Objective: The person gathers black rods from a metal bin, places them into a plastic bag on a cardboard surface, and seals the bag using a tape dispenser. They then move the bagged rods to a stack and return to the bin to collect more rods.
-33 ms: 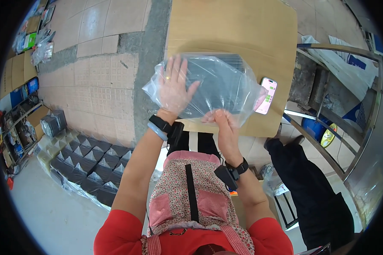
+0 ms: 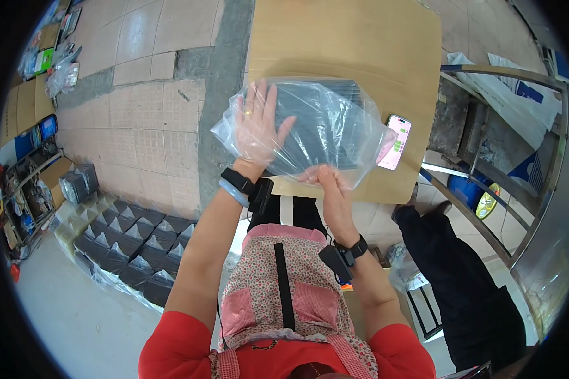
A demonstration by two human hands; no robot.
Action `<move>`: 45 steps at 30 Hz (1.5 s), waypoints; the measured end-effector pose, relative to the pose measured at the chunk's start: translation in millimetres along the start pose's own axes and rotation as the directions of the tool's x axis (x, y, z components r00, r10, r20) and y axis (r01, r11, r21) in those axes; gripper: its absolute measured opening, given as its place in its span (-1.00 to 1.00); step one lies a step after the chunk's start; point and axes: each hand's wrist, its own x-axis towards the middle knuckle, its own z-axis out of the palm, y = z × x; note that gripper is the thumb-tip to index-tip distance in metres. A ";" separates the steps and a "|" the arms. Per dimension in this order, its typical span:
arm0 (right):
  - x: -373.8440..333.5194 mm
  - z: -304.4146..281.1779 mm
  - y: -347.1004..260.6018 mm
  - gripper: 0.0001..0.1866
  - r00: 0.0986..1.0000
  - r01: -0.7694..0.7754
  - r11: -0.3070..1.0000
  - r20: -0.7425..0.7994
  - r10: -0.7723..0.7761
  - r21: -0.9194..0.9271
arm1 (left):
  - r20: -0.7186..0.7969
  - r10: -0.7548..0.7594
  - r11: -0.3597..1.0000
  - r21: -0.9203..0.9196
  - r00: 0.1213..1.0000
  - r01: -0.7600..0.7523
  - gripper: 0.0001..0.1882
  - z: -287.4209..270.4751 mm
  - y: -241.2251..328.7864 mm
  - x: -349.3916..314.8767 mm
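A clear plastic bag [image 2: 368, 142] lies spread over a dark grey block of stacked flat pieces [image 2: 310, 129], whose ridged right end shows through the film. My left hand [image 2: 257, 126] is flat with the fingers stretched out, at the bag's left part. Film seems to cover that hand, and its fingers lie at the block's left end. At the near edge, my right hand [image 2: 332, 183] pinches the film between thumb and fingers. Both rest above a brown cardboard sheet [image 2: 341, 38].
A lit phone [image 2: 396, 142] lies right of the bag. Wrapped dark blocks [image 2: 136, 246] sit on the floor at left. To the right are a metal frame [image 2: 537, 227], a blue bucket [image 2: 468, 192] and another person's dark-trousered leg [image 2: 461, 284]. Shelving [image 2: 35, 189] lines the far left.
The film has shifted slightly over the dark block, and its creases and glints lie differently. Both hands stay almost in place.
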 end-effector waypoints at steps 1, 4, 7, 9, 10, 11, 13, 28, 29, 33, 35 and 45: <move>-1.6 -3.7 7.9 -0.63 1.000 0.000 1.000 -0.001 0.000 -0.001 | 0.000 0.000 1.000 -0.001 1.000 0.000 -0.31 0.6 1.4 -0.4; -2.2 -10.9 22.6 -0.64 0.993 -0.058 0.998 -0.102 0.054 -0.031 | 0.077 -0.019 1.000 0.026 0.997 0.017 -0.33 -0.5 9.0 -6.5; -2.4 -11.7 14.4 -0.64 0.992 -0.069 0.995 -0.114 0.061 -0.071 | 0.176 0.104 0.994 -0.038 0.979 -0.099 -0.33 -8.6 18.5 -34.0; -4.3 -13.4 14.8 -0.63 0.991 -0.079 0.993 -0.116 0.068 -0.090 | 0.224 0.162 0.986 -0.070 0.961 -0.150 -0.34 -8.5 27.1 -48.4; -5.6 -15.1 15.8 -0.64 0.991 -0.065 0.994 -0.123 0.054 -0.090 | 0.208 0.259 0.963 -0.129 0.943 -0.236 -0.35 -4.8 37.3 -50.8; -6.5 -16.5 18.1 -0.64 0.991 -0.053 0.995 -0.127 0.041 -0.089 | 0.188 0.350 0.930 -0.184 0.918 -0.317 -0.36 -1.9 46.1 -50.6; -7.1 -18.2 20.4 -0.65 0.991 -0.042 0.995 -0.131 0.030 -0.092 | 0.187 0.358 0.927 -0.193 0.915 -0.323 -0.37 8.3 55.7 -38.7; -1.2 -38.5 36.2 -0.66 0.996 -0.086 0.986 -0.032 0.082 -0.140 | 0.316 0.476 0.867 -0.326 0.821 -0.377 -0.52 -11.2 33.0 -109.7; 1.3 -38.2 37.9 -0.66 0.996 -0.084 0.988 -0.029 0.081 -0.130 | 0.408 0.536 0.824 -0.442 0.739 -0.354 -0.54 -15.5 21.8 -131.4; 4.0 -42.6 45.9 -0.68 0.981 -0.189 0.976 -0.070 0.182 -0.108 | 0.152 0.674 0.666 -0.549 0.723 -0.505 -0.61 -75.7 43.8 -106.1; 7.7 -44.8 57.6 -0.67 0.987 -0.077 0.948 -0.159 0.028 -0.310 | 0.144 0.413 0.814 -0.502 0.899 -0.293 -0.53 -68.6 50.8 -56.7; 5.7 -49.4 85.7 -0.69 0.985 -0.012 0.870 -0.154 -0.073 -0.492 | 0.312 0.249 0.969 -0.084 0.917 -0.234 -0.04 -14.9 33.1 27.1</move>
